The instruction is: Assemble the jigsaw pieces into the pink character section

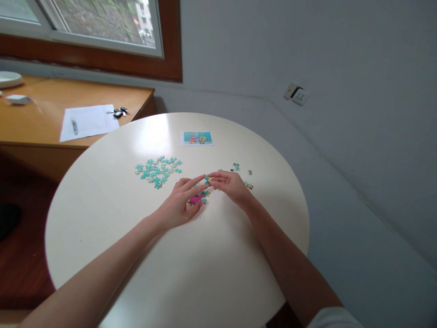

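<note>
My right hand (231, 184) pinches a small jigsaw puzzle piece (207, 180) between thumb and fingers, above the table. My left hand (180, 200) has its fingers stretched and spread, with the index fingertip close to that piece; whether it touches cannot be told. Under the left hand lies a joined cluster of puzzle pieces (195, 199), pink, yellow and teal, partly hidden by the fingers. Several loose pieces (236, 166) lie behind and beside my right hand. A spread pile of teal puzzle pieces (157, 171) is to the left of my hands.
A picture card (197, 138) with cartoon figures lies at the far side of the round white table (102, 205). On the adjoining wooden desk (44, 123) are a paper sheet (90, 122) and keys (119, 112). The wall (348, 91) runs along the right.
</note>
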Available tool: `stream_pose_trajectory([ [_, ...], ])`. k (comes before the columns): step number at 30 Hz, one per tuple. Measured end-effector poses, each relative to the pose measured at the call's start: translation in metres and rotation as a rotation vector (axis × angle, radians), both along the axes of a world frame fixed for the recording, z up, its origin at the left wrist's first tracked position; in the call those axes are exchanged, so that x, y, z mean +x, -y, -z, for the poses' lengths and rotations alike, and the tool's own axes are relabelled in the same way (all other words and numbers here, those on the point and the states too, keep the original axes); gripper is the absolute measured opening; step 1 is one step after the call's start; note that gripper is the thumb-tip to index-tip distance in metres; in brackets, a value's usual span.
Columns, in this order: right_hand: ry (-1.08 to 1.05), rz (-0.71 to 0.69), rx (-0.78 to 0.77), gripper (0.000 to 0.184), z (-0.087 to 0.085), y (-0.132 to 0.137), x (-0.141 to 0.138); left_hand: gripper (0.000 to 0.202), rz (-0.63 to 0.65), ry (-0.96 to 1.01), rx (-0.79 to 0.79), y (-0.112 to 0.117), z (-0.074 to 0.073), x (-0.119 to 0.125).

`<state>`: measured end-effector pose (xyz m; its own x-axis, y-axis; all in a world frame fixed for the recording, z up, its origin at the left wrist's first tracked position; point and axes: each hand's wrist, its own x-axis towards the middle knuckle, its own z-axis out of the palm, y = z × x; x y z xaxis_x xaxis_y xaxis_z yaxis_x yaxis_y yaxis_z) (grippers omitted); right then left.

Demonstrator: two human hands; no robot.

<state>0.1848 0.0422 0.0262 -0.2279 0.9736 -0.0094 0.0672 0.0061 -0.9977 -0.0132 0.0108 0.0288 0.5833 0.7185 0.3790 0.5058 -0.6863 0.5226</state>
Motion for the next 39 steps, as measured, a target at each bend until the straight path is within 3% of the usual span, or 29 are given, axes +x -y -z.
stream_pose_trajectory([
  [20,-0.019,0.001,-0.002,0.029,-0.004,0.001,-0.003,0.061,0.020,-0.043,0.025,0.001,0.003,0.000],
  [39,0.001,0.012,-0.008,0.030,-0.001,0.000,-0.002,0.077,0.014,-0.264,0.166,0.003,0.009,0.001],
])
